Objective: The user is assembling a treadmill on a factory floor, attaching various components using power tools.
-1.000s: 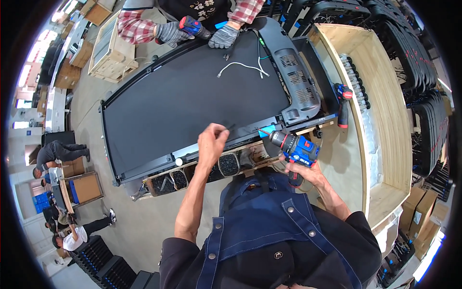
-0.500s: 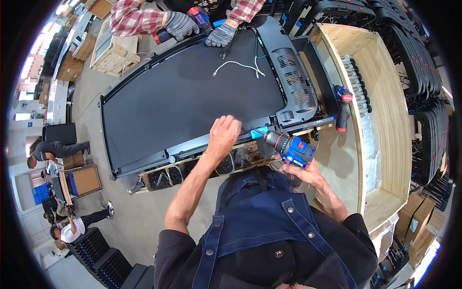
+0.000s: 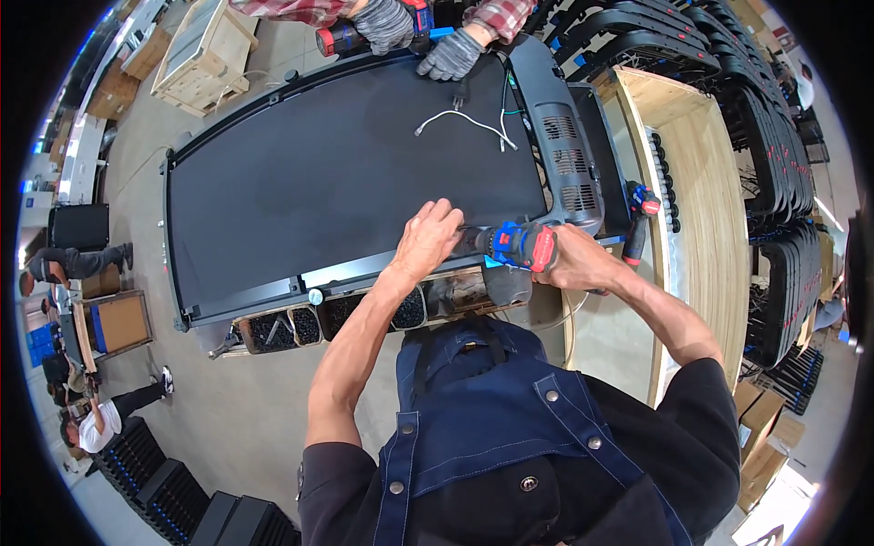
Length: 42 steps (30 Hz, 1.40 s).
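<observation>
Gripping the drill (image 3: 515,244) with the right hand (image 3: 580,258), hiding its handle, at three o'clock from the left hand (image 3: 427,238); curling the latter by the rail (image 3: 350,272), obscuring any pinched item: cannot tell.

Cable (image 3: 446,113) on treadmill deck (image 3: 355,173), bins (image 3: 293,328) before it, crate (image 3: 706,182) right

Left hand (image 3: 426,241) curled, right hand (image 3: 580,259) gripping; both elbows (image 3: 699,350) bent.

No legible lettering or numbers
</observation>
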Each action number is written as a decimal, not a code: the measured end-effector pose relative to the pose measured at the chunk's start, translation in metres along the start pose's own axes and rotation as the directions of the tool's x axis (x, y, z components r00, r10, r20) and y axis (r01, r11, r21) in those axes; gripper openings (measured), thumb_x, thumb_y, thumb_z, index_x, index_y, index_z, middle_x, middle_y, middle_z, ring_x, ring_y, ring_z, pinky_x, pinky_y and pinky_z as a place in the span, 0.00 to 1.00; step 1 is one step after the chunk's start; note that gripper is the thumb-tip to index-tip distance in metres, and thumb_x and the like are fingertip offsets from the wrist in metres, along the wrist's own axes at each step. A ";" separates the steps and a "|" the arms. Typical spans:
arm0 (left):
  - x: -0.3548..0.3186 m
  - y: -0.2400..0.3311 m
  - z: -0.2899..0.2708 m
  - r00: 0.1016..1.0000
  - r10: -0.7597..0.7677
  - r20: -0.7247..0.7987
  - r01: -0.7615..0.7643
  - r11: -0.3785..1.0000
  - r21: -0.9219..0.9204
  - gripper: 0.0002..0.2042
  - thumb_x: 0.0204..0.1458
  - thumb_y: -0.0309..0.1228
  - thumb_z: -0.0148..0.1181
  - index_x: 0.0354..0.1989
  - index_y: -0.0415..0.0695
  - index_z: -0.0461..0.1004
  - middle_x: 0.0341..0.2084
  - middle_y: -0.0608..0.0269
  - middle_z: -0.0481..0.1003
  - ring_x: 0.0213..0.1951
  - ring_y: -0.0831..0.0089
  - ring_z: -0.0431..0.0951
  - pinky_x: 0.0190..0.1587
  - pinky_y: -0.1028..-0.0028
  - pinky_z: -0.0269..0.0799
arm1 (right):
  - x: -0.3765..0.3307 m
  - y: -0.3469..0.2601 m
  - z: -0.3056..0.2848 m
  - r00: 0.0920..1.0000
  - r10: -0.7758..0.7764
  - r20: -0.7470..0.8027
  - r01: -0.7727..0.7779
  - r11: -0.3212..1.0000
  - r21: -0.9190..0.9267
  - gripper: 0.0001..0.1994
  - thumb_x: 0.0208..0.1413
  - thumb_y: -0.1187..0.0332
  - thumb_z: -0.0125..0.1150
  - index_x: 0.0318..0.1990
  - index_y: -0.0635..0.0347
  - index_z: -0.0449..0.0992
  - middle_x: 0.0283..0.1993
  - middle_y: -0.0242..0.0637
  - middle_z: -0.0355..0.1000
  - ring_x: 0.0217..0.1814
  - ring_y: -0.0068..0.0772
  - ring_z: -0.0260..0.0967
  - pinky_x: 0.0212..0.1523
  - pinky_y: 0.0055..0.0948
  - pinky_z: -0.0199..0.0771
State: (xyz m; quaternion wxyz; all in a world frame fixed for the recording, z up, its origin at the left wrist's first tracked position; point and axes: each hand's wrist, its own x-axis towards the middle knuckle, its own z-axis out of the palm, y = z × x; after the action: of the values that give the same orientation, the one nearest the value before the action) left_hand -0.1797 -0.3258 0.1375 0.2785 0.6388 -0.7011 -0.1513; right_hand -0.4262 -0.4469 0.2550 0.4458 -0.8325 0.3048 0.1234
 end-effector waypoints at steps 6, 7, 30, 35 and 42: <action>0.000 -0.004 0.001 1.000 0.002 -0.008 -0.002 0.999 -0.046 0.10 0.47 0.23 0.66 0.36 0.41 0.71 0.36 0.55 0.69 0.42 0.52 0.73 0.43 0.56 0.75 | 0.016 -0.007 -0.002 0.999 0.006 0.040 -0.003 0.997 -0.078 0.13 0.40 0.72 0.63 0.35 0.68 0.74 0.31 0.56 0.76 0.39 0.64 0.74 0.42 0.50 0.74; 0.000 -0.005 0.001 1.000 0.009 -0.006 -0.009 0.999 -0.050 0.10 0.47 0.22 0.65 0.36 0.41 0.70 0.36 0.55 0.69 0.42 0.52 0.73 0.44 0.56 0.75 | 0.017 -0.008 -0.001 0.999 0.001 0.049 0.004 0.995 -0.102 0.13 0.41 0.72 0.63 0.36 0.68 0.74 0.31 0.56 0.76 0.39 0.64 0.74 0.42 0.50 0.74; -0.023 -0.012 -0.023 0.987 0.033 -0.159 -0.060 0.984 -0.170 0.08 0.48 0.22 0.62 0.37 0.41 0.74 0.35 0.57 0.70 0.41 0.56 0.73 0.44 0.60 0.74 | 0.060 -0.098 0.002 0.952 0.273 0.135 -0.162 0.829 -0.534 0.14 0.43 0.69 0.68 0.38 0.63 0.77 0.27 0.51 0.77 0.36 0.58 0.77 0.41 0.47 0.78; -0.148 0.007 0.013 0.936 -0.313 -0.159 0.237 0.897 -0.372 0.06 0.58 0.30 0.60 0.39 0.42 0.76 0.34 0.54 0.76 0.42 0.56 0.79 0.41 0.59 0.79 | 0.053 -0.088 0.005 0.947 0.304 0.107 -0.214 0.840 -0.499 0.14 0.44 0.70 0.69 0.39 0.64 0.76 0.29 0.50 0.77 0.37 0.57 0.77 0.42 0.47 0.77; -0.249 -0.081 0.178 0.731 -0.669 0.135 0.632 0.738 0.238 0.10 0.58 0.33 0.59 0.46 0.49 0.73 0.44 0.48 0.73 0.42 0.48 0.81 0.35 0.58 0.82 | 0.048 -0.084 0.001 0.981 0.148 0.129 -0.071 0.881 -0.468 0.14 0.44 0.73 0.68 0.40 0.65 0.76 0.33 0.51 0.78 0.39 0.60 0.76 0.43 0.47 0.77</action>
State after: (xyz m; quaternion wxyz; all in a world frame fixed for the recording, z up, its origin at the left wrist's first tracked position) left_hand -0.2109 -0.1189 -0.0996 0.0738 0.8463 -0.4678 -0.2439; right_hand -0.3370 -0.4298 0.2871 0.2507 -0.8832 0.2764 0.2840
